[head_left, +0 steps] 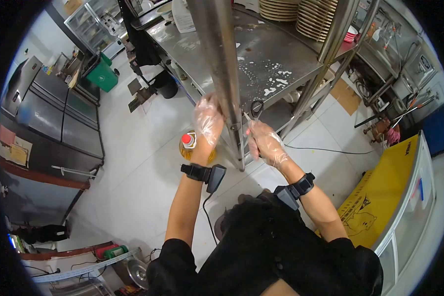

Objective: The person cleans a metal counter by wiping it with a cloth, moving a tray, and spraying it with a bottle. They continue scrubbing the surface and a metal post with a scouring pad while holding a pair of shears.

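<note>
My left hand (209, 123), in a clear plastic glove, is beside the upright metal post (227, 74). Its fingers are curled, and what they hold is hidden. Right of the post is my right hand (267, 143), also gloved, with its fingers closed on something too small to make out. Black-handled scissors (257, 107) show just above that hand, at the edge of the steel table (192, 54); whether the fingers touch them is unclear. On the floor below my left hand stands a bottle of yellow liquid with a red cap (186, 138).
Stacked plates (278, 10) occupy the table's far side. A yellow panel (380, 197) stands at the right, steel refrigerators (54, 108) at the left. Farther back are a green bin (102, 74) and a black bucket (164, 85). A thin cable (330, 151) crosses the floor.
</note>
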### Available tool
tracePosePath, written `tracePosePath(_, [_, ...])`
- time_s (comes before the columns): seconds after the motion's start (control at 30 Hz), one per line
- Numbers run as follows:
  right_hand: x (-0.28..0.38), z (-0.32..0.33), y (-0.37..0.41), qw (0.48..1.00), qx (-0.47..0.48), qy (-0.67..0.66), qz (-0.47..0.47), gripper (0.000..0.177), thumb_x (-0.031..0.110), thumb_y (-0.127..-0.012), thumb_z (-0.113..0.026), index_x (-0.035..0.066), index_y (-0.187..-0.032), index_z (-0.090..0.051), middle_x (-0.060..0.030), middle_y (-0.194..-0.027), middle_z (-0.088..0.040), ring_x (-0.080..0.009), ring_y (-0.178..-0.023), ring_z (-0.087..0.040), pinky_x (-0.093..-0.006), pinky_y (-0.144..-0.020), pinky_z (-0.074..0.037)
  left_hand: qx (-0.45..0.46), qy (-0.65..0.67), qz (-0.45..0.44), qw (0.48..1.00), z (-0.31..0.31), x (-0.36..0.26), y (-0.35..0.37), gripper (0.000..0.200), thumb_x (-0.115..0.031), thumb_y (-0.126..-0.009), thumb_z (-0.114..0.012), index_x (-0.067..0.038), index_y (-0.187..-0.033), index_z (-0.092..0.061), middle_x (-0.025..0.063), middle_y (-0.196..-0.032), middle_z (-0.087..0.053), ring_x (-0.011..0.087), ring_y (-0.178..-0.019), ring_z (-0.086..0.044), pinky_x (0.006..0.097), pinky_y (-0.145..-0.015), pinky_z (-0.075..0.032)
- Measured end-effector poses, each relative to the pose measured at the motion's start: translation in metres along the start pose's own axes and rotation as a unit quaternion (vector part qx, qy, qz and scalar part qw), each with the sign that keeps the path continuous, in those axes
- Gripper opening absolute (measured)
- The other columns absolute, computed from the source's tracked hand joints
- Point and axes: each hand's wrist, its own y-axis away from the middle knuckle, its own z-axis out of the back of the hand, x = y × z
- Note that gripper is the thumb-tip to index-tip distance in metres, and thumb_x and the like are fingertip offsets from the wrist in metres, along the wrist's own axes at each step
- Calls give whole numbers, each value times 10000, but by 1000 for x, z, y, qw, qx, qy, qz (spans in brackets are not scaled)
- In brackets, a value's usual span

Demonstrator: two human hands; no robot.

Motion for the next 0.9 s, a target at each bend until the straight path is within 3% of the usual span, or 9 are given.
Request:
tracePosePath(0.23, [10,28,36,956,-73,276,71,344,326,-1030,-397,34,-887,-510,-83,-527,-517,-219,-411,-521,-382,-455,-427,-84,229,145,959,54,-32,60,411,-58,-888,-591,-71,-1298,-560,126,-1253,-609,314,-1182,-538,424,-1057,-390])
tracePosePath(0.3, [14,33,47,917,-71,375,115,270,247,-1017,-411,27,-882,-492,-113,-475,-504,-315,-454,-561,-434,-524,-461,-91,125,-53,987,58,-43,80,404,-6,-807,-582,-75,-1205,-581,126,-1179,-597,341,-1082,-570,419,-931,-469])
tracePosePath(0.53, [17,47,66,896,27,434,86,239,213,-1003,-365,52,-902,-510,-53,-495,-495,-183,-404,-535,-346,-490,-447,-11,18,-146,989,16,-85,86,461,-76,-752,-651,-242,-1183,-663,35,-1141,-607,241,-950,-592,353,-776,-505])
tracePosePath(0.6, [23,58,74,902,46,424,72,248,223,-1006,-363,53,-902,-510,-49,-493,-491,-174,-399,-532,-338,-489,-443,18,-68,-68,995,10,-80,90,456,-87,-744,-648,-232,-1175,-666,38,-1146,-614,235,-953,-596,363,-787,-499])
tracePosePath(0.63, [28,65,76,905,64,416,59,257,232,-1009,-361,53,-902,-510,-45,-490,-488,-164,-394,-529,-329,-488,-440,-46,322,80,942,-22,-59,112,428,-104,-782,-646,-229,-1191,-659,43,-1141,-617,226,-965,-601,361,-788,-501])
tracePosePath(0.7, [39,80,79,915,64,396,48,264,241,-1011,-362,53,-900,-510,-40,-484,-480,-158,-392,-525,-324,-486,-436,-18,-48,62,997,10,-67,113,357,-124,-851,-631,-205,-1198,-651,49,-1143,-618,237,-999,-600,368,-822,-504])
tracePosePath(0.73, [44,88,79,924,60,376,34,271,249,-1014,-363,53,-899,-510,-35,-478,-473,-153,-391,-522,-318,-485,-432,81,39,357,930,33,-93,94,315,-151,-905,-611,-185,-1217,-635,62,-1161,-607,268,-1031,-595,380,-881,-496])
tracePosePath(0.83, [44,111,70,924,67,375,46,283,254,-1017,-360,48,-901,-515,-28,-453,-462,-156,-388,-512,-318,-493,-427,98,-81,97,987,35,-96,102,303,-164,-922,-601,-172,-1224,-623,65,-1213,-588,294,-1077,-576,397,-924,-483])
tracePosePath(0.9, [46,127,62,916,72,387,73,283,252,-1018,-358,46,-902,-515,-27,-446,-459,-158,-387,-509,-318,-496,-428,95,-26,117,988,27,-121,91,329,-147,-900,-609,-188,-1226,-624,60,-1232,-580,299,-1100,-566,398,-927,-482])
